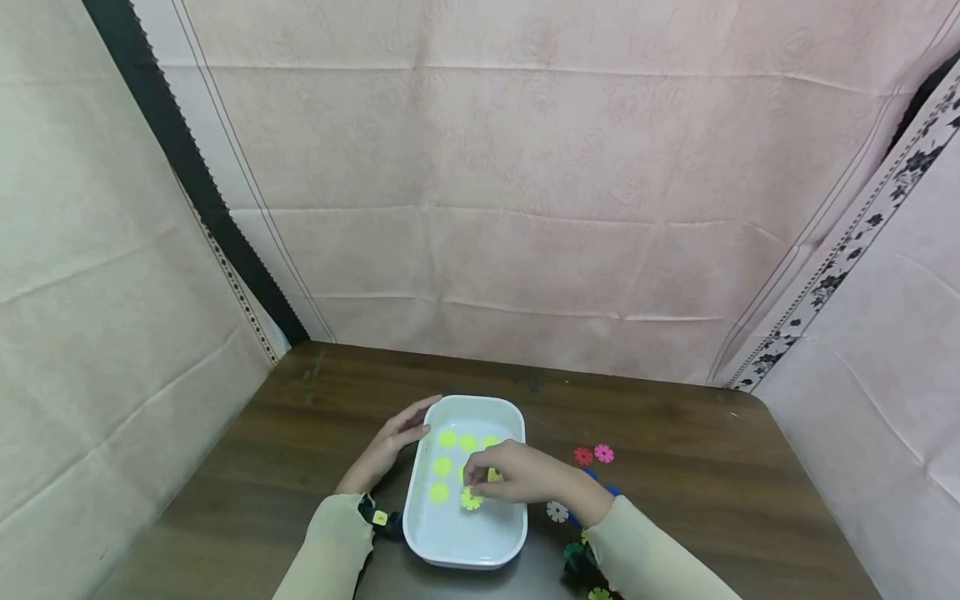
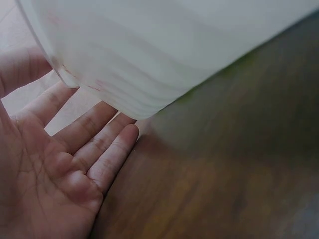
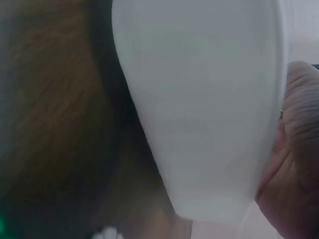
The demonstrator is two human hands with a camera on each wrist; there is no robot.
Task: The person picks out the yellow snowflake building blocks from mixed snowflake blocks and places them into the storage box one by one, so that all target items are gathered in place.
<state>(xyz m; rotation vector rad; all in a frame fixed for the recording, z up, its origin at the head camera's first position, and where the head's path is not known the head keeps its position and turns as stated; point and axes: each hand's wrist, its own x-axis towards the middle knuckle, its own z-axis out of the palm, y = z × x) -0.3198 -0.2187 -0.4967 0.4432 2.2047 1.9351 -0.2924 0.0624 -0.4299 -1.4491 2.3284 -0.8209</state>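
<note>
A white tray (image 1: 480, 546) lies on the table with several yellow round spots (image 1: 442, 466) on its floor, arranged in rows. My right hand (image 1: 517, 472) reaches over the tray, fingers curled, and its thumb and fingertips pinch a yellow flower-shaped piece (image 1: 471, 499) low over the tray floor. Some spots are hidden behind this hand. At the tray's left side, my left hand (image 1: 390, 446) rests with extended fingers. The left wrist view shows the thumb near the tray rim and the fingers (image 2: 107, 157) reaching to the tray's outer wall (image 2: 149, 55).
Right of the tray, loose flower-shaped pieces lie on the brown table (image 1: 675, 483): a red one (image 1: 583, 456), a pink one (image 1: 603, 453), a white one (image 1: 557, 511), plus blue and green ones partly behind the right forearm. Pale cloth (image 1: 525, 208) hangs behind the table.
</note>
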